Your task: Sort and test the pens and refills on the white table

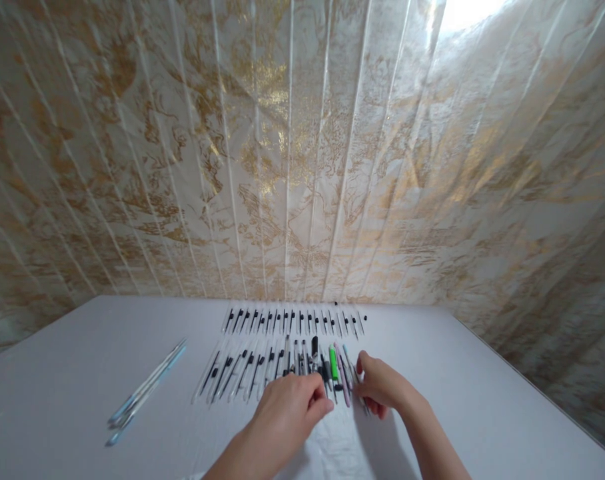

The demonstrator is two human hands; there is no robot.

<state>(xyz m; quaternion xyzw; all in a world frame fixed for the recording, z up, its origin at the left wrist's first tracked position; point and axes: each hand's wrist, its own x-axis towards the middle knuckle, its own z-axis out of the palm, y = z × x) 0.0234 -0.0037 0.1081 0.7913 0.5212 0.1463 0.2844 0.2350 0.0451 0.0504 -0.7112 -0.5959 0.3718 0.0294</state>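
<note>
A front row of pens (227,377) with clear barrels and black parts lies side by side on the white table (482,400). My left hand (295,407) is over the middle of this row, its fingers bent down and curled; whatever is under them is hidden. A green pen (333,363) and a pink pen (343,383) lie between my hands. At the row's right end, my right hand (377,385) has its fingers curled beside a slim light pen (351,367), and its grip is too unclear to tell.
Farther back, a second row of clear pens with black parts (292,322) lies near the table's far edge. Several light-blue and white sticks (147,390) lie in a bundle at the left. A gold-patterned sheet (282,167) hangs behind the table.
</note>
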